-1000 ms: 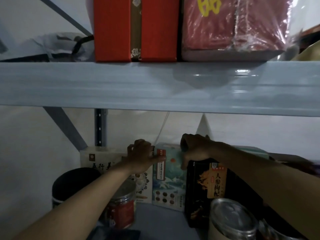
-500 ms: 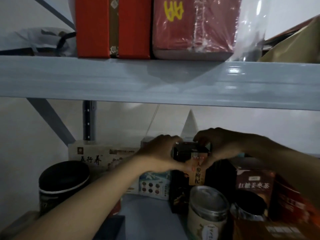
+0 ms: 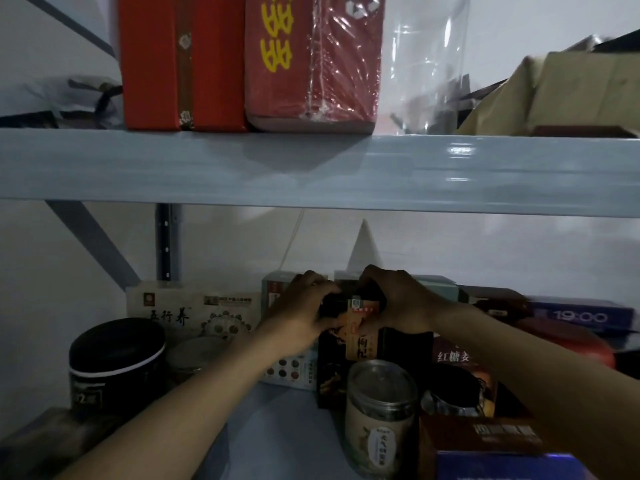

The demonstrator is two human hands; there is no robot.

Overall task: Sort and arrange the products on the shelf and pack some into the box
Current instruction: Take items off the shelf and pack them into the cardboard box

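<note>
Black box (image 3: 332,368) between left hand (image 3: 300,317), right hand (image 3: 398,306)

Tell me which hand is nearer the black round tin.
Left. The left hand grips the dark box right of the black tin; the right hand grips it farther right.

Both forearms forward, left hand (image 3: 302,315) and right hand (image 3: 398,306) close together, fingers (image 3: 313,282) apparently curled.

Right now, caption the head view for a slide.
Left hand and right hand grip a black box on the lower shelf.
</note>
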